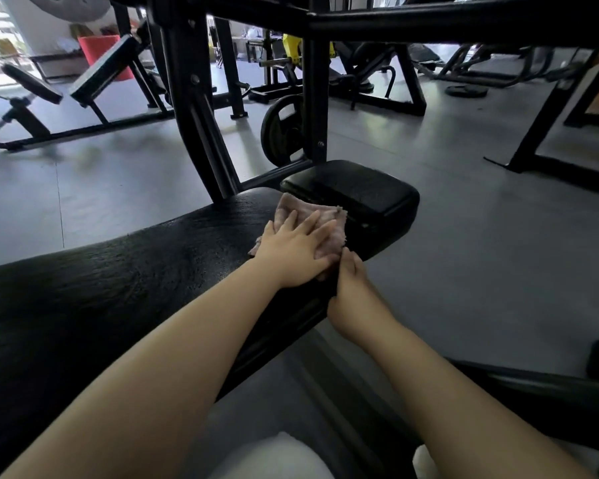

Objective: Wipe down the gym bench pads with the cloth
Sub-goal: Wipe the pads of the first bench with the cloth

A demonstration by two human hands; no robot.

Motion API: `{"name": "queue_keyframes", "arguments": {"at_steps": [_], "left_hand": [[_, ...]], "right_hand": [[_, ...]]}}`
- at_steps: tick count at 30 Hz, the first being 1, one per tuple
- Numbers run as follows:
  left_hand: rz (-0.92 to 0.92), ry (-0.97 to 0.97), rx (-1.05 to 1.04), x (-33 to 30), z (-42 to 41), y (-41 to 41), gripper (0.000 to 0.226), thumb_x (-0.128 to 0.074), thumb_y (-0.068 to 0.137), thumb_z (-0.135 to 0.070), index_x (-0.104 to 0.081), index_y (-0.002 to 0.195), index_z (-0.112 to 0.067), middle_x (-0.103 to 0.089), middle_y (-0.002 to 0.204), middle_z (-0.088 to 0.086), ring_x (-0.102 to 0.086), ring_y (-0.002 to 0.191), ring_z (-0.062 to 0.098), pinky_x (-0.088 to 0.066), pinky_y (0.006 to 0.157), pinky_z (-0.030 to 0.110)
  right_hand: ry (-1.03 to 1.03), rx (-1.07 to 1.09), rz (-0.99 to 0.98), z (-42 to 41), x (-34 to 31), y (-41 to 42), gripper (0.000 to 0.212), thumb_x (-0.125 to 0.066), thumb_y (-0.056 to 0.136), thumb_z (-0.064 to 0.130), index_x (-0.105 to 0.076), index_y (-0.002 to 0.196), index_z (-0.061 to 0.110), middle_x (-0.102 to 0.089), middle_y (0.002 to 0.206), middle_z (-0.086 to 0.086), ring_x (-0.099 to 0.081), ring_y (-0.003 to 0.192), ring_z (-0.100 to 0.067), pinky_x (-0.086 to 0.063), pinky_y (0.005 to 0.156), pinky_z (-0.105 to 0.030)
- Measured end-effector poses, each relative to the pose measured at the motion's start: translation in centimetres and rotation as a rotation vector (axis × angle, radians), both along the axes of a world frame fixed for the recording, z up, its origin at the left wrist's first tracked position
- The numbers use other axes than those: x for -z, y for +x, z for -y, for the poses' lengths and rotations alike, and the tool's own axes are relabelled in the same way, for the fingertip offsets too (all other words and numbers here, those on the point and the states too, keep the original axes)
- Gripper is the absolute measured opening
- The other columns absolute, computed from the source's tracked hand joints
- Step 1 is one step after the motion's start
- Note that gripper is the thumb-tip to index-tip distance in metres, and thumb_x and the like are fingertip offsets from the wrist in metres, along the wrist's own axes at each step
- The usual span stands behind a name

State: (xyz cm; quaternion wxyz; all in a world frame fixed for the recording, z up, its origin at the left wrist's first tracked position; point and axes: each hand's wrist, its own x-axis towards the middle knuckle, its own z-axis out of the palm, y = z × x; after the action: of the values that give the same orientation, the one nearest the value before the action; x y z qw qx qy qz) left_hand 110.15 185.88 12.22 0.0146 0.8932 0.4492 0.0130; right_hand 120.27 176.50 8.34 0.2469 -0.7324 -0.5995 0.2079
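Mid-wipe. Left hand (pixel 296 248), fingers straight, presses the cloth (pixel 320 219) flat at the far end of the long pad (pixel 125 281), mid-frame. Right hand (pixel 351 288) has fingers curled over that pad's near edge, touching the cloth's corner. Small seat pad (pixel 357 195) just beyond looks not yet wiped; can't tell how much of the long pad is done.

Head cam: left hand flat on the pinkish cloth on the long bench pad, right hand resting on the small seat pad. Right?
Not quite. The head view shows the right hand at the near edge of the long bench pad, not on the small seat pad. The left hand does lie flat on the pinkish cloth.
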Motion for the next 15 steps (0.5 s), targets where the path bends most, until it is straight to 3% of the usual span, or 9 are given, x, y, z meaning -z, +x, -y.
{"name": "queue_keyframes", "arguments": {"at_steps": [3,6,8,9,11,12,13,15], "left_hand": [[-0.030,0.112,0.042,0.7,1.9,-1.8,0.074,-0.043,0.088,-0.059,-0.005,0.149,-0.039,-0.005,0.159,-0.006,-0.003,0.145,0.028,-0.013,0.115,0.052],[0.007,0.234,0.099,1.4,4.0,-3.4,0.070,-0.051,0.091,-0.037,-0.014,0.150,-0.028,-0.017,0.157,0.000,-0.018,0.143,0.027,-0.021,0.115,0.041],[0.139,0.231,0.164,1.7,6.0,-4.3,0.065,-0.057,0.085,-0.013,-0.034,0.145,-0.017,-0.034,0.151,0.008,-0.030,0.139,0.029,-0.032,0.111,0.043],[0.190,0.227,0.222,1.9,7.1,-4.7,0.064,-0.061,0.078,-0.004,-0.044,0.139,-0.011,-0.043,0.144,0.012,-0.038,0.134,0.032,-0.039,0.105,0.048],[0.249,0.255,0.339,2.5,9.9,-4.7,0.063,-0.061,0.069,-0.001,-0.053,0.131,-0.004,-0.052,0.135,0.017,-0.045,0.128,0.036,-0.044,0.099,0.052],[0.270,0.269,0.382,2.7,11.4,-4.3,0.062,-0.058,0.069,-0.004,-0.052,0.130,-0.001,-0.051,0.135,0.018,-0.044,0.129,0.035,-0.041,0.103,0.050],[0.293,0.283,0.422,2.7,13.0,-3.7,0.062,-0.058,0.070,-0.007,-0.050,0.131,0.000,-0.050,0.137,0.018,-0.040,0.131,0.035,-0.036,0.107,0.048],[0.357,0.291,0.512,2.3,16.3,-2.3,0.066,-0.064,0.076,-0.017,-0.042,0.136,0.000,-0.044,0.141,0.018,-0.031,0.136,0.031,-0.031,0.109,0.048]], "right_hand": [[-0.030,-0.025,0.068,0.9,-0.1,-0.1,0.080,-0.049,0.088,0.013,-0.001,0.152,0.014,-0.006,0.158,-0.009,-0.031,0.137,-0.033,-0.037,0.106,-0.044],[-0.015,-0.009,0.041,2.6,-0.8,-0.4,0.073,-0.046,0.090,0.015,-0.007,0.151,0.014,-0.021,0.154,-0.013,-0.039,0.130,-0.034,-0.038,0.105,-0.044],[-0.002,0.043,-0.154,3.8,-1.3,-0.6,0.063,-0.044,0.094,0.022,-0.017,0.150,0.012,-0.033,0.150,-0.012,-0.039,0.132,-0.030,-0.034,0.108,-0.041],[-0.006,0.103,-0.322,4.6,-1.6,-0.7,0.062,-0.044,0.093,0.036,-0.025,0.148,0.011,-0.039,0.147,-0.011,-0.041,0.131,-0.028,-0.034,0.108,-0.040],[-0.046,0.242,-0.725,6.6,-2.2,-0.8,0.081,-0.044,0.078,0.067,-0.043,0.138,0.014,-0.055,0.130,-0.009,-0.056,0.111,-0.022,-0.045,0.093,-0.036],[-0.040,0.262,-0.869,8.0,-2.6,-0.6,0.074,-0.042,0.078,0.070,-0.052,0.127,0.016,-0.061,0.114,-0.005,-0.060,0.096,-0.016,-0.048,0.080,-0.030],[-0.015,0.259,-0.961,9.8,-3.2,-0.3,0.054,-0.042,0.088,0.062,-0.059,0.114,0.018,-0.065,0.102,-0.002,-0.062,0.084,-0.011,-0.049,0.070,-0.025],[0.040,0.251,-1.082,13.4,-4.1,0.8,0.028,-0.044,0.098,0.039,-0.063,0.103,0.019,-0.069,0.096,-0.002,-0.066,0.081,-0.014,-0.054,0.069,-0.026]]}}
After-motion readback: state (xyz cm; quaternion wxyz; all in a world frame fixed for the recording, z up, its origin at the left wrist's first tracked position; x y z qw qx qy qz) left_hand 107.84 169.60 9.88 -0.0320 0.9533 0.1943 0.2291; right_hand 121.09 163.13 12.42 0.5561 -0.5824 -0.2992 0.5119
